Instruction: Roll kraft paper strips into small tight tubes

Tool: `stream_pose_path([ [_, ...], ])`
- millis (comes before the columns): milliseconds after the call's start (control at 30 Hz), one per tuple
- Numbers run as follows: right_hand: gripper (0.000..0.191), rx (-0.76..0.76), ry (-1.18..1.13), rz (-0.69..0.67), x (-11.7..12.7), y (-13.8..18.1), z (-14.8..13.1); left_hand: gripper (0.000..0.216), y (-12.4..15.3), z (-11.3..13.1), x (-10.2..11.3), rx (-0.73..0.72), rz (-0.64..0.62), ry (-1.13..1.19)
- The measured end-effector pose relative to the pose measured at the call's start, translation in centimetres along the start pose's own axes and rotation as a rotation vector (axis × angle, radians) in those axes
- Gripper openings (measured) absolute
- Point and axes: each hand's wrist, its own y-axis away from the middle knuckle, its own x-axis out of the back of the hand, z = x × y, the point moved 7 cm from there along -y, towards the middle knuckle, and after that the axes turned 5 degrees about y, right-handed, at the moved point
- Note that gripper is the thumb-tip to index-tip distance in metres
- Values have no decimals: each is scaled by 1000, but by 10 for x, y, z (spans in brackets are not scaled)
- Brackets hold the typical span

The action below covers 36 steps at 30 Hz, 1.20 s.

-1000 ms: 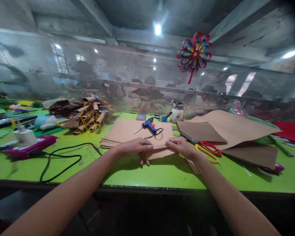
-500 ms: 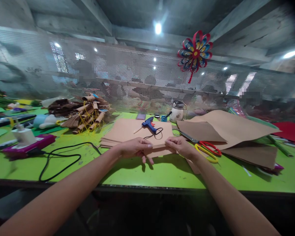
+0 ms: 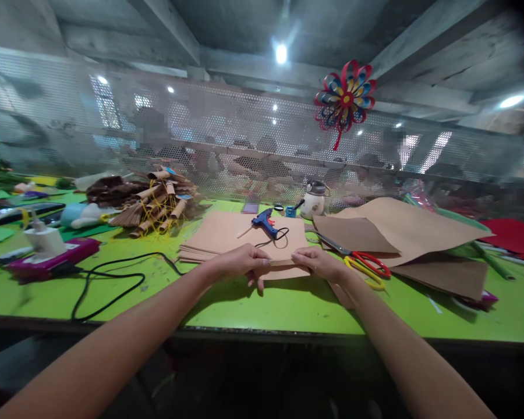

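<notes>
Head view: left hand [image 3: 240, 265], right hand [image 3: 321, 263] fingers pinching brown paper sheet [image 3: 283, 269] edge.

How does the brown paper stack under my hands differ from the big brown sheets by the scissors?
The paper stack lies flat with squared edges, a blue glue gun on top; the large sheets are bigger, loosely folded and lifted. The left hand and right hand pinch only the stack's near edge. Both are brown paper.

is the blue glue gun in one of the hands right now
No. The blue glue gun lies on the brown paper stack, beyond the left hand and right hand.
</notes>
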Motion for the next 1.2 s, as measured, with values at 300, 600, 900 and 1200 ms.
stream_pose_path([
  [300,43,-70,-39,-6,2,0,13,43,2,-3,14,74,159,-189],
  [600,37,-88,-84,87,5,2,10,46,4,-3,25,56,219,-239],
  [900,38,-108,-99,155,9,0,17,44,7,8,46,-14,487,-395],
  [1200,36,-112,-178,239,15,2,17,42,7,12,35,-40,331,-260],
])
